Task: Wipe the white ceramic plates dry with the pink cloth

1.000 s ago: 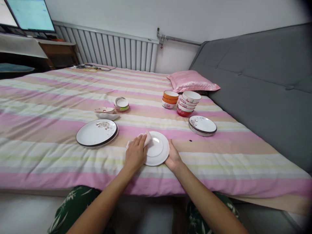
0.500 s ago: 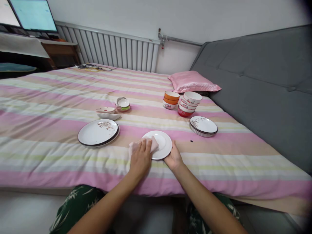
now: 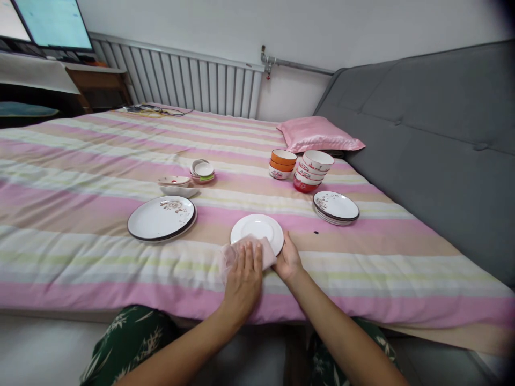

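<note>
A small white plate [image 3: 257, 228] lies on the striped bedspread [image 3: 80, 177] near the front edge. My left hand [image 3: 243, 276] lies flat, fingers stretched out, pressing a pale pink cloth [image 3: 245, 252] onto the plate's near rim. My right hand [image 3: 288, 260] grips the plate's right edge, thumb on the rim.
To the left is a larger flowered plate stack [image 3: 161, 217], behind it small saucers [image 3: 177, 185] and little dishes [image 3: 202, 170]. Stacked bowls [image 3: 282, 162], [image 3: 311, 170] and a plate stack [image 3: 336, 206] stand at the right. A pink pillow [image 3: 317, 134] and grey headboard [image 3: 422, 134] lie beyond.
My left hand has slid the cloth from the plate's left side round to its near edge. The plate looks flatter than a second ago. My right hand keeps its grip.
</note>
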Demonstrator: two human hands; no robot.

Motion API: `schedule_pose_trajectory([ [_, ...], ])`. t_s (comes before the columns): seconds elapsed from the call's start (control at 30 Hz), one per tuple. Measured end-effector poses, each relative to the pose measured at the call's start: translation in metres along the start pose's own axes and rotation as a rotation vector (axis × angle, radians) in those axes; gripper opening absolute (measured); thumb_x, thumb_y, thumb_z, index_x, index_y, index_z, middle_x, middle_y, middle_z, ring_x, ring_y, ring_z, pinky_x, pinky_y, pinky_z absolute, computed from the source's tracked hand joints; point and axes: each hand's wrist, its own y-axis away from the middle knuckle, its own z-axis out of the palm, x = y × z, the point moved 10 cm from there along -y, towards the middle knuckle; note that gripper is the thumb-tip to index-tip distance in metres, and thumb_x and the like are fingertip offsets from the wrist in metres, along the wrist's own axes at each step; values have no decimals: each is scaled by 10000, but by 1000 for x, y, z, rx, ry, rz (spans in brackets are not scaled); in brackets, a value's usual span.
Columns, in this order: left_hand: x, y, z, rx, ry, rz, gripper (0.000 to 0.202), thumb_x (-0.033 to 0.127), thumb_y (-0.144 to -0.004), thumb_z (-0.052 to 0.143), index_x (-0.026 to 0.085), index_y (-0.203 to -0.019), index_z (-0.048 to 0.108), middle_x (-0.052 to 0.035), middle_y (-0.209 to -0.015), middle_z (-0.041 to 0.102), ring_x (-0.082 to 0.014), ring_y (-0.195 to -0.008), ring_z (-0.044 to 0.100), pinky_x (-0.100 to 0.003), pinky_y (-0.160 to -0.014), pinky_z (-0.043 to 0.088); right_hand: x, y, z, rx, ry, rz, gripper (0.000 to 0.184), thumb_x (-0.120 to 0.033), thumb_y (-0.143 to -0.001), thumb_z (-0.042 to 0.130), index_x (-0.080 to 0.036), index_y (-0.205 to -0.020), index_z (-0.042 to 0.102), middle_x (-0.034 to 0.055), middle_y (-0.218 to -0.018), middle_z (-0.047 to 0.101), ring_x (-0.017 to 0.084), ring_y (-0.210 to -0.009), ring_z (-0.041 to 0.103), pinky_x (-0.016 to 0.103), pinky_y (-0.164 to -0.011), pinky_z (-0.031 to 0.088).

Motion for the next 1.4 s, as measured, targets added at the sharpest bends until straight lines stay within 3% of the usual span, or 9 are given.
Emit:
schedule_pose_trajectory([
  [0.2,25,7,-8,87,64,163,481,65,-826,366,108,-1300,432,-161,-1331,454,-323,-1251,369,-412,-960,413,-4,7,8,-60,61,12,591,-511,-890,185,-132,-1077,597,96,-993,687,209,-1018,601,413,-954,408],
  [0.33,25,3,-7,61,133,246,464,107,-854,382,168,-1312,420,-119,-1366,424,-300,-1284,322,-429,-1001,368,-5,11,9,-55,55,-6,579,-516,-892,194,-136,-1075,591,97,-962,693,209,-994,615,416,-943,418],
  [0.5,20,-7,-10,52,182,298,461,142,-879,384,202,-1336,380,-85,-1407,368,-255,-1325,250,-442,-1052,290,-2,15,20,-190,34,6,556,-499,-896,240,-106,-1055,599,108,-903,701,206,-943,636,391,-909,454],
  [0.7,6,-21,-9,29,229,208,494,138,-872,402,240,-1353,356,-55,-1434,322,-255,-1325,255,-422,-1051,292,4,17,22,-223,-7,55,530,-480,-889,306,-71,-1021,615,114,-970,687,180,-963,628,302,-933,444],
  [1.07,-20,-34,-3,-12,332,74,484,159,-849,461,239,-1323,406,-52,-1393,393,-246,-1287,336,-429,-1021,333,-2,14,27,-273,3,-41,470,-455,-885,334,-146,-1170,546,71,-1133,632,186,-1104,547,375,-1007,371],
  [1.4,-74,-43,13,-4,330,-158,430,181,-855,435,186,-1284,453,-104,-1321,481,-254,-1246,401,-445,-1001,359,-4,8,24,-260,48,-129,467,-489,-878,340,-214,-1211,517,31,-1172,614,171,-1111,540,375,-1012,357],
])
